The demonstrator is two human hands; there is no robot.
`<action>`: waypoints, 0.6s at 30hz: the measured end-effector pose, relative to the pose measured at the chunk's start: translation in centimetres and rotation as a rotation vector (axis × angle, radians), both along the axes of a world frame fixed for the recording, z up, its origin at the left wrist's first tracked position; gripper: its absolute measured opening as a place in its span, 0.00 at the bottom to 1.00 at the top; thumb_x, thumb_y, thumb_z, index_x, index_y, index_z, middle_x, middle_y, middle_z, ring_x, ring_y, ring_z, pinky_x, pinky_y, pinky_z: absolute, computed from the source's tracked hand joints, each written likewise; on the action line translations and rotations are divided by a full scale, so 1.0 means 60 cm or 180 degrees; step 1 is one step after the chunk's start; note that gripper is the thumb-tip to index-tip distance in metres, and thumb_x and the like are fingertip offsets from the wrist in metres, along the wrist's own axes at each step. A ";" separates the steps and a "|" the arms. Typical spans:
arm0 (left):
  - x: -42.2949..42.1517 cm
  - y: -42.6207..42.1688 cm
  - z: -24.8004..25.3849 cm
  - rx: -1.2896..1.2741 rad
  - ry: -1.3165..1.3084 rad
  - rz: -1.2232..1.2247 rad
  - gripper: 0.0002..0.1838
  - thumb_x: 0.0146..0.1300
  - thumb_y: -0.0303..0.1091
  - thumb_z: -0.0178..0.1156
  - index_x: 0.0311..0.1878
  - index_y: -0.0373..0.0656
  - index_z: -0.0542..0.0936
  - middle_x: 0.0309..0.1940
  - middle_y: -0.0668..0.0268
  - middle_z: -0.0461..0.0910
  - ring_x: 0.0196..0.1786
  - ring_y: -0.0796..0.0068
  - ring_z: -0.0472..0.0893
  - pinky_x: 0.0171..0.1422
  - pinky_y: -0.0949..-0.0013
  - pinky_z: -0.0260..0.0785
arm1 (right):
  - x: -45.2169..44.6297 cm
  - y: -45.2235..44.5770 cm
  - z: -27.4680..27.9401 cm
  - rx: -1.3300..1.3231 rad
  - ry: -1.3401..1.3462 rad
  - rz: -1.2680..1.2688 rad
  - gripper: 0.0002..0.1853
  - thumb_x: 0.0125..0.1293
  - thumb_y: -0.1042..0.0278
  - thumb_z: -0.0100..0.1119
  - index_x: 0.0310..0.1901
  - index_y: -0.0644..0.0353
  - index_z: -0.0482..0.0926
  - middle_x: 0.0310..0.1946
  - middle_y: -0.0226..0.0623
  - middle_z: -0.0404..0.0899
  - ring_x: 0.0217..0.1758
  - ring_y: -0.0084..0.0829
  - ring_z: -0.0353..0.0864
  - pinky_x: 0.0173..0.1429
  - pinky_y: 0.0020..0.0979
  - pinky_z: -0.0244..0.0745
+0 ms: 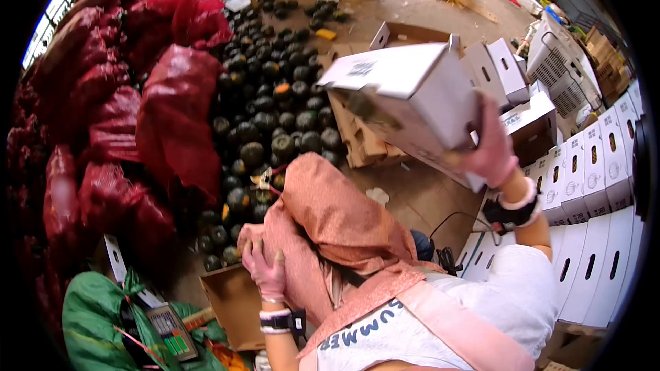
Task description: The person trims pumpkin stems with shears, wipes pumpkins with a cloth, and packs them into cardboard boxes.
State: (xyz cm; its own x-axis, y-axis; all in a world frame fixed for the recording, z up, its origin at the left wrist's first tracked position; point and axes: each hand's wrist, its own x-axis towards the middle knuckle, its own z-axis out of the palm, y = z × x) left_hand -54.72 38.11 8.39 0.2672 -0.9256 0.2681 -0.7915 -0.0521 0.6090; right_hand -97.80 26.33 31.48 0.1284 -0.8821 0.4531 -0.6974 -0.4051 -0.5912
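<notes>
Gripping a tilted white carton (436,113) near its hand hole with the pink-gloved right hand (491,148), between squashes (265,121) and stacked boxes (592,165); resting the spread left hand (267,273) on the trousers (344,209). Could twist or slip, from one-handed, off-centre support.

- A white carton (419,99), box-shaped and pale on every visible side, hangs tilted between one and two o'clock from the view's centre.
- Its broad upper face, seemingly closed, bears dark print toward eleven o'clock.
- A dark, blurred patch marks the side below; a dark hand hole pierces the end toward four o'clock.
</notes>
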 end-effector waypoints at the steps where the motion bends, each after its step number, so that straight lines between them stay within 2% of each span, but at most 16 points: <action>1: 0.000 0.001 0.004 -0.0002 0.0025 -0.0020 0.34 0.53 0.51 0.64 0.60 0.41 0.71 0.61 0.46 0.64 0.63 0.45 0.62 0.69 0.50 0.52 | -0.014 0.015 0.017 0.0236 -0.0147 -0.0164 0.47 0.39 0.60 0.71 0.61 0.66 0.57 0.51 0.44 0.69 0.51 0.35 0.72 0.54 0.34 0.71; 4: 0.000 -0.001 0.007 -0.0008 0.0081 -0.0025 0.34 0.54 0.52 0.63 0.60 0.41 0.71 0.61 0.45 0.63 0.63 0.45 0.62 0.70 0.50 0.52 | -0.059 0.052 0.017 0.0657 -0.0604 -0.0384 0.46 0.39 0.63 0.71 0.60 0.66 0.58 0.51 0.42 0.70 0.53 0.33 0.72 0.59 0.34 0.69; 6: 0.001 -0.003 0.008 -0.0004 0.0083 -0.0051 0.34 0.54 0.52 0.64 0.60 0.40 0.71 0.61 0.45 0.63 0.63 0.45 0.62 0.70 0.50 0.52 | -0.083 0.085 0.008 0.0847 0.0039 -0.0779 0.45 0.39 0.61 0.70 0.60 0.65 0.58 0.51 0.45 0.71 0.54 0.35 0.71 0.61 0.35 0.67; 8: 0.000 -0.002 0.007 -0.0007 0.0114 -0.0038 0.34 0.54 0.52 0.64 0.60 0.41 0.72 0.61 0.46 0.64 0.63 0.46 0.62 0.69 0.50 0.53 | -0.090 0.111 -0.012 0.1033 0.0281 -0.1049 0.44 0.39 0.61 0.71 0.59 0.65 0.59 0.50 0.47 0.70 0.54 0.39 0.72 0.61 0.36 0.67; 10: -0.001 -0.006 0.004 -0.0042 0.0147 -0.0048 0.34 0.54 0.52 0.64 0.60 0.41 0.72 0.61 0.46 0.64 0.63 0.46 0.62 0.69 0.50 0.53 | -0.096 0.130 -0.053 0.1244 0.0787 -0.1358 0.44 0.38 0.61 0.72 0.58 0.65 0.59 0.50 0.48 0.70 0.53 0.42 0.72 0.60 0.38 0.68; 14: 0.000 -0.008 -0.003 -0.0096 0.0136 -0.0080 0.34 0.54 0.52 0.64 0.60 0.42 0.72 0.60 0.45 0.65 0.62 0.45 0.63 0.68 0.50 0.54 | -0.095 0.148 -0.163 0.1662 0.1101 -0.1740 0.47 0.35 0.57 0.78 0.56 0.63 0.59 0.50 0.52 0.69 0.54 0.49 0.71 0.59 0.39 0.69; 16: -0.002 -0.008 -0.001 -0.0086 0.0067 -0.0073 0.33 0.53 0.52 0.64 0.59 0.42 0.73 0.60 0.45 0.65 0.62 0.45 0.65 0.68 0.51 0.55 | -0.088 0.149 -0.206 0.1992 0.1174 -0.1806 0.46 0.35 0.57 0.79 0.54 0.62 0.60 0.50 0.52 0.69 0.54 0.50 0.71 0.59 0.39 0.69; 18: -0.003 -0.009 0.001 -0.0084 0.0025 -0.0083 0.33 0.53 0.51 0.64 0.58 0.42 0.73 0.59 0.45 0.65 0.62 0.45 0.65 0.68 0.51 0.56 | -0.076 0.139 -0.238 0.2509 0.1205 -0.1899 0.38 0.41 0.59 0.76 0.50 0.63 0.62 0.46 0.55 0.75 0.51 0.52 0.76 0.56 0.40 0.72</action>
